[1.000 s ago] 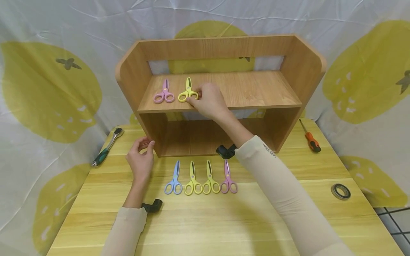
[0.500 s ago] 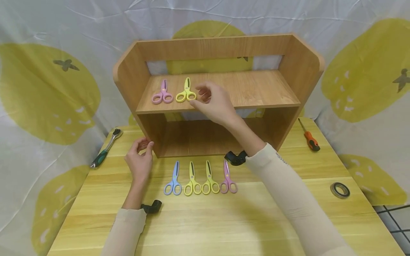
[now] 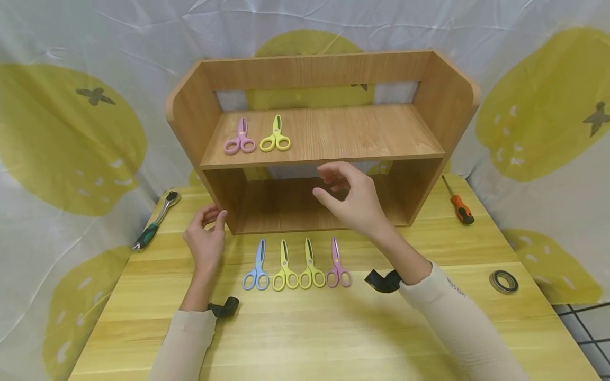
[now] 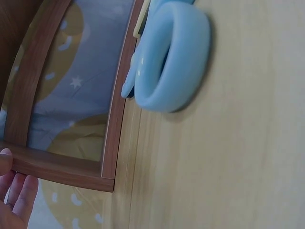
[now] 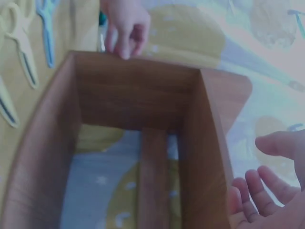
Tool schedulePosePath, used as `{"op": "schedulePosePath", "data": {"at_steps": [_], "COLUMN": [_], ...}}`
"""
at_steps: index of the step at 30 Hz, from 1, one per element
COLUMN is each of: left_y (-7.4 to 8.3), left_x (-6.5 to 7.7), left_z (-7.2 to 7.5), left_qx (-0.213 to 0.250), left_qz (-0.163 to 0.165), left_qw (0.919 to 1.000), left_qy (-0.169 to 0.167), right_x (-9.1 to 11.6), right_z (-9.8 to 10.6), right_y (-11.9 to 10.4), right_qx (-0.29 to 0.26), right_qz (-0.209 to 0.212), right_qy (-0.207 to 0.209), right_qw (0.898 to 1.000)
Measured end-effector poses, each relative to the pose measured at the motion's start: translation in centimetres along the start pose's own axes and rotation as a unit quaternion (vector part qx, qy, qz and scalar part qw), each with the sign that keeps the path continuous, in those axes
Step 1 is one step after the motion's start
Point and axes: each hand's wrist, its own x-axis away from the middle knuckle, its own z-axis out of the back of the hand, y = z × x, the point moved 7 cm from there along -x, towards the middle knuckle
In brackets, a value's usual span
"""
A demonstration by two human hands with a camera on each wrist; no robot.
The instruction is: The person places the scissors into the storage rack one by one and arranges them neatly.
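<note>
My left hand (image 3: 206,238) holds the front edge of the left side panel of a wooden desk shelf (image 3: 324,162). In the left wrist view its thumb lies on one side of the panel and its fingers on the other. My right hand (image 3: 355,198) is in the air before the lower compartment, fingers loosely bent, holding nothing. On the upper board lie pink scissors (image 3: 240,136) and, to their right, yellow scissors (image 3: 276,135). In front of the shelf, a row on the table has blue scissors (image 3: 258,270), two yellow pairs and pink scissors (image 3: 337,267).
A ratchet wrench (image 3: 157,222) with a green handle lies left of the shelf. To the right are an orange and black screwdriver (image 3: 459,206) and a ring-shaped bearing (image 3: 503,281). A lemon-print cloth (image 3: 157,32) hangs behind the wooden table (image 3: 286,338).
My right hand has let go of the yellow scissors on the upper board and moved down and right, away from them. The left hand has stayed at the side panel.
</note>
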Motion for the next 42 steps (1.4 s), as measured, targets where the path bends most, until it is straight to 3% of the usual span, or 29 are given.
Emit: {"op": "schedulePosePath", "data": {"at_steps": [10,17,22,34,42], "left_y": [0.0,-0.2,-0.2,0.0,-0.2], "left_x": [0.0,-0.2,-0.2,-0.5,-0.1], "left_z": [0.0,0.0,-0.1,-0.3,-0.3], "left_qx": [-0.003,0.005,0.007,0.006,0.008], "left_qz": [-0.008,-0.002,0.009,-0.002,0.018], "left_qw": [1.0000,1.0000,0.9999,1.0000,0.9998], "left_qy": [0.001,0.003,0.002,0.003,-0.001], "right_x": [7.1,10.3,12.5,15.3,16.8], "right_z": [0.6,0.7,-0.2,-2.2,-2.8], "right_y": [3.8,6.8,8.8,11.8,13.5], "right_qx": [0.006,-0.008,0.004,0.025,0.042], "right_qz": [-0.064,-0.108,-0.143,-0.229,-0.245], "right_qy": [-0.029,-0.031,-0.049,-0.098,-0.126], "right_qw": [0.998,0.994,0.988,0.968,0.960]}}
